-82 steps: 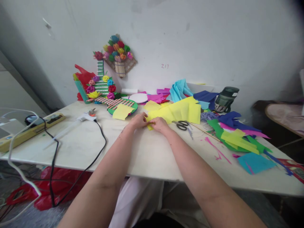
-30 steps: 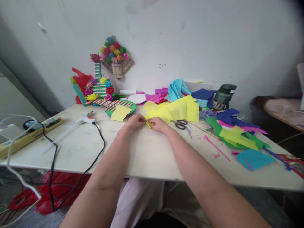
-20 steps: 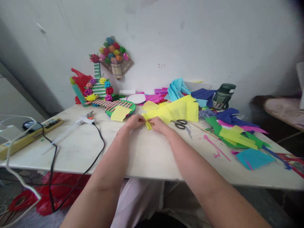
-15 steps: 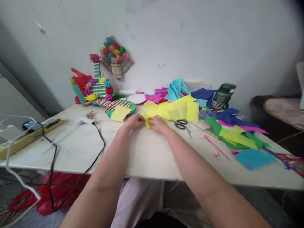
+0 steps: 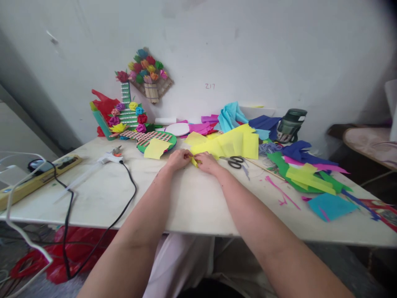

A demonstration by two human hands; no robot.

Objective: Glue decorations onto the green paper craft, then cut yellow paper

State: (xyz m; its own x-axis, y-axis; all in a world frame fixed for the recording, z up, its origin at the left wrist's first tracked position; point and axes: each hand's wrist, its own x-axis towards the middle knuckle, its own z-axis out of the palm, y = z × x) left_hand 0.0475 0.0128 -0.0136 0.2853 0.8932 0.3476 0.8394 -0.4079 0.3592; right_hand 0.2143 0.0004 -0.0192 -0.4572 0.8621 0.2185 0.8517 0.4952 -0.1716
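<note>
A small folded piece of yellow crepe paper [image 5: 194, 162] is pinched between my two hands, just above the table. My left hand [image 5: 180, 159] grips its left side with the fingers bent. From the other side my right hand [image 5: 206, 162] closes on it, fingertips together. Behind the hands lies a larger sheet of yellow crepe paper [image 5: 229, 142]. To the right of my right hand rest black-handled scissors [image 5: 235, 162]. A loose yellow paper square [image 5: 157, 148] lies to the left, partly over a green guitar-shaped craft [image 5: 169, 140].
A glue gun [image 5: 110, 158] with a black cord sits on the left near a yellow power strip [image 5: 40, 181]. Paper flowers decorate an upright green craft [image 5: 128, 116] at the back. Coloured paper scraps [image 5: 310, 178] and a dark green bottle [image 5: 291, 125] stand to the right.
My hands have drawn slightly closer together around the small yellow paper, which now shows less between them. The rest of the table looks the same.
</note>
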